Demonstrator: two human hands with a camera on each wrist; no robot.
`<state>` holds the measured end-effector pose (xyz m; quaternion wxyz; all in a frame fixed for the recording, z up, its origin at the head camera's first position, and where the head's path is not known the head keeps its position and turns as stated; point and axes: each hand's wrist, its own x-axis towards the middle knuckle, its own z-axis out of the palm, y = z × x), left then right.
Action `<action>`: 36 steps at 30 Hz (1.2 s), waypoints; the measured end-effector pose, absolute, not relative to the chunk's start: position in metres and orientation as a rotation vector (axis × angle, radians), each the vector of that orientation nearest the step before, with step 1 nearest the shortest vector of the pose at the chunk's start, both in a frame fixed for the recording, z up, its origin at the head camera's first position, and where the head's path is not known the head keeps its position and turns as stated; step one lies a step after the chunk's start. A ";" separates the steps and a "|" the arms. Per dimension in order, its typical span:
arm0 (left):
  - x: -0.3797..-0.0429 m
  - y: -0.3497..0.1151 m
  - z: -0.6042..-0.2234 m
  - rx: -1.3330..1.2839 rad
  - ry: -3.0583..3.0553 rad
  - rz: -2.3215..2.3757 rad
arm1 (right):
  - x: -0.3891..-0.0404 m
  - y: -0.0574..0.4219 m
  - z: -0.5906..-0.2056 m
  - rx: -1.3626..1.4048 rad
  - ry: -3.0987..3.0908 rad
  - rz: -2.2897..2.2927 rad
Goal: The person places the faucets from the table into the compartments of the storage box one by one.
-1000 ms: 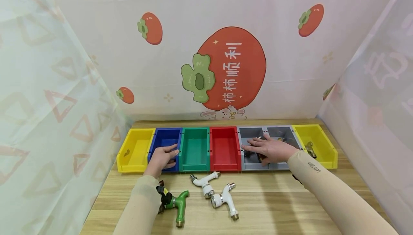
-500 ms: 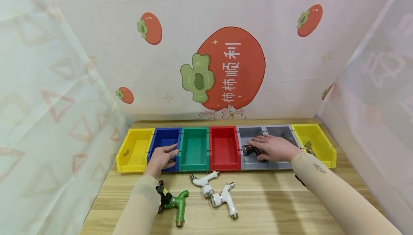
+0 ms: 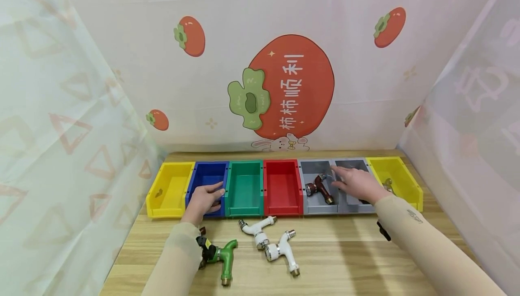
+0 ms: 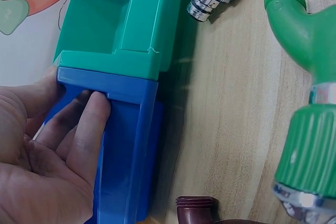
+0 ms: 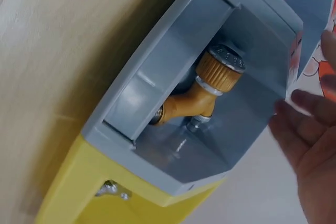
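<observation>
My right hand (image 3: 358, 184) hovers over the right grey bin, fingers spread at the divider, holding nothing. The right wrist view shows a mustard-coloured tap (image 5: 202, 90) in that bin, beside the same hand (image 5: 315, 129). A dark brown tap (image 3: 320, 188) lies in the left grey bin (image 3: 310, 167). My left hand (image 3: 204, 202) rests in the blue bin (image 3: 211, 167); its fingertips (image 4: 97, 103) touch the bin wall near the green bin. On the table before it lie a green tap (image 3: 228, 260), a dark tap part-hidden by the sleeve, and two white taps (image 3: 286, 253) (image 3: 258, 230).
A row of bins stands along the back wall: yellow (image 3: 174, 187), blue, green (image 3: 246, 187), red (image 3: 282, 187), two grey, and another yellow bin (image 3: 396, 174) with a brass-coloured tap (image 3: 388, 185). Fabric walls enclose both sides.
My right hand has come away from the brown tap and shifted right to the second grey bin, leaving the tap uncovered. The left hand has stayed in place.
</observation>
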<state>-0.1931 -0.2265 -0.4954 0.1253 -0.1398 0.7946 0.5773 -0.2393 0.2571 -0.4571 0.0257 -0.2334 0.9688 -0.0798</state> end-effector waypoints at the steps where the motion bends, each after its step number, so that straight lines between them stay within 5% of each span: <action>1: -0.193 -0.226 -0.496 -0.408 2.319 1.678 | -0.240 0.258 -0.457 -0.671 2.980 -0.278; 19: -0.193 -0.227 -0.495 -0.400 2.307 1.690 | -0.248 0.263 -0.455 0.001 2.589 -1.089; 36: -0.194 -0.225 -0.494 -0.417 2.329 1.662 | -0.255 0.265 -0.456 0.158 2.433 -1.187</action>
